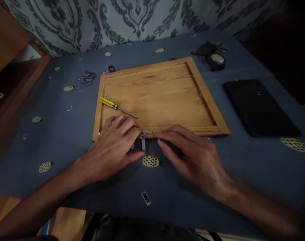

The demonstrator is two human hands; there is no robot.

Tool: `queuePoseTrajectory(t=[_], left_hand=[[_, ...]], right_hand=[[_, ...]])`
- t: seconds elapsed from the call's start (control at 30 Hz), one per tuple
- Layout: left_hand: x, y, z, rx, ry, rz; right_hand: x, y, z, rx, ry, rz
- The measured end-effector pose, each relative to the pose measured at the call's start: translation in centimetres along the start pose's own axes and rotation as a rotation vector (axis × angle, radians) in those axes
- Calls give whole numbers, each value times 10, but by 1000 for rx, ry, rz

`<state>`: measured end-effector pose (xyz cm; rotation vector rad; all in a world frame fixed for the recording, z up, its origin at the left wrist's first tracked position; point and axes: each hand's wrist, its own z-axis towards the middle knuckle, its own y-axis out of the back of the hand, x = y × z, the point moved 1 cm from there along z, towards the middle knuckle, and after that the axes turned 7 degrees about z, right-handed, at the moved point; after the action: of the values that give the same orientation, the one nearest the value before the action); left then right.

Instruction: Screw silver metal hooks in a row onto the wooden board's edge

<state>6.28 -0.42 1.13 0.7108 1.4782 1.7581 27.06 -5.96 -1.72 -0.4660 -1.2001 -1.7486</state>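
The left hand [114, 144] hides part of the small grey metal piece [143, 144]. The brown wooden cupboard [9, 35] is cut off at the left edge.

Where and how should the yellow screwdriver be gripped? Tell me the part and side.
Grip the screwdriver by its thick handle, probably from above and the left: the handle's end lies over the left rim of the wooden panel, while the thin metal shaft points right and toward the person.
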Motion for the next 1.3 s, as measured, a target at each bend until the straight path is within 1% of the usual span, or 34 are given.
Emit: queuePoseTrajectory(t=[0.07, 0.13, 0.3, 0.43, 0.57, 0.83, 1.1, 1.3], left_hand=[[1, 0, 0, 7, 7, -3], [1, 0, 0, 12, 9, -6], [1, 0, 0, 24, 7, -15], [0, 0, 0, 46, 23, -5], [-1, 2, 0, 40, 19, -21], [-2, 2, 0, 41, 23, -28], [-1, 3, 0, 33, 24, -44], [-2, 2, 0, 40, 26, -25]], right_hand=[[-1, 1, -3, 23, 88, -92], [-4, -1, -6, 63, 127, -146], [-8, -7, -9, 122, 117, -236], [-7, -6, -7, 171, 138, -300], [-5, -4, -5, 176, 181, -349], [-5, -7, -6, 181, 184, -425], [-5, -6, -5, 192, 165, -427], [-6, -7, -6, 184, 193, -434]])
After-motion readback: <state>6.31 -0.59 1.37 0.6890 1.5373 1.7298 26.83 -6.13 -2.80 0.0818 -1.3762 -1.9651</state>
